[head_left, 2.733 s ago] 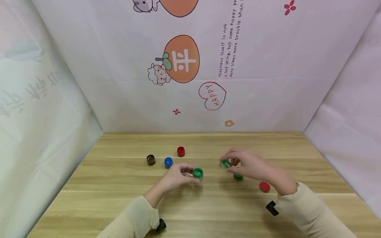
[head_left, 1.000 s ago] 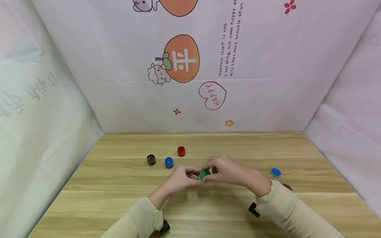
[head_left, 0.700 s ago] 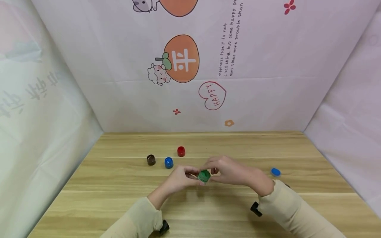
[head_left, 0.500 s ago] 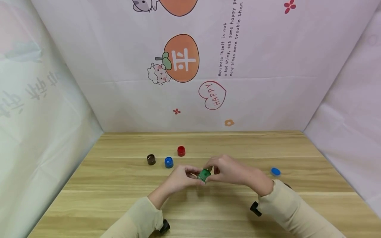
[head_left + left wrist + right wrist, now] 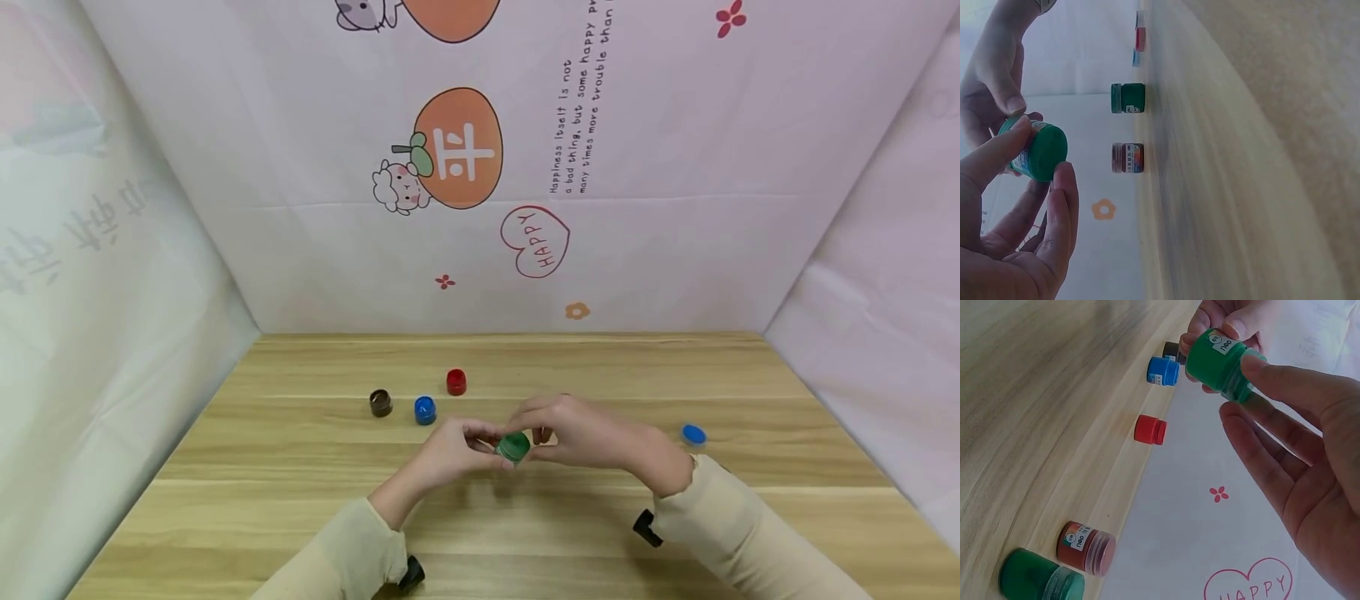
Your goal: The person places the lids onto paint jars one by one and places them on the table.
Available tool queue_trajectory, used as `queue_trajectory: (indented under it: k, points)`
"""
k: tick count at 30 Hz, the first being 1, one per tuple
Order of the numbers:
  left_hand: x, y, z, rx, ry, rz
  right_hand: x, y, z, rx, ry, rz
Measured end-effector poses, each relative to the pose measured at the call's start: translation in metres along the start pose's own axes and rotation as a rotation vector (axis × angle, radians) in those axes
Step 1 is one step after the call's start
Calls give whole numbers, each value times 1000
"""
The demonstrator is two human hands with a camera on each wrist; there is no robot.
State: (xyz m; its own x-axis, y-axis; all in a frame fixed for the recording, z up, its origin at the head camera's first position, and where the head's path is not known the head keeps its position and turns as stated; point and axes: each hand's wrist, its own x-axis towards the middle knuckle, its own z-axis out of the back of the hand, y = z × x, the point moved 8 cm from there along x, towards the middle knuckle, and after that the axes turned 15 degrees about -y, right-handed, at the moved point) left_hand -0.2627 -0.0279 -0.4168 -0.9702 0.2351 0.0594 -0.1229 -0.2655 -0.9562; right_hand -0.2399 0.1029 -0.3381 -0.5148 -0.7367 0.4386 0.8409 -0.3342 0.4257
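Note:
My left hand (image 5: pixel 442 454) grips a small green paint jar (image 5: pixel 513 448) above the table, thumb on the near side and fingers around the far side. My right hand (image 5: pixel 588 433) holds the jar's clear lid (image 5: pixel 1241 385) by its rim, thumb on one edge and fingertips on the other. The lid sits on the jar's mouth; whether it is fully seated I cannot tell. In the left wrist view the base of the green jar (image 5: pixel 1050 153) faces the camera, tilted.
Uncovered brown (image 5: pixel 381 403), blue (image 5: pixel 425 410) and red (image 5: pixel 456 382) paint jars stand at back left. A lidded reddish-brown jar (image 5: pixel 1085 547) and another green jar (image 5: pixel 1038 578) stand on the right, hidden in the head view. A blue lid (image 5: pixel 693 435) lies farther right.
Since the earliest frame, my right hand has brought the lid left onto the green jar. During the last second its fingers have shifted slightly around the rim; the left hand barely moves.

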Motion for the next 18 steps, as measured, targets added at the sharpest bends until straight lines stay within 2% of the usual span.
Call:
queue_trajectory:
  k: [6, 10, 18]
  points:
    - [0, 1, 0, 8, 7, 18, 0, -7, -2, 11, -16, -82]
    - [0, 1, 0, -7, 12, 12, 0, -8, -2, -14, -18, -104]
    - [-1, 1, 1, -19, 1, 22, 0, -3, -2, -5, -10, -2]
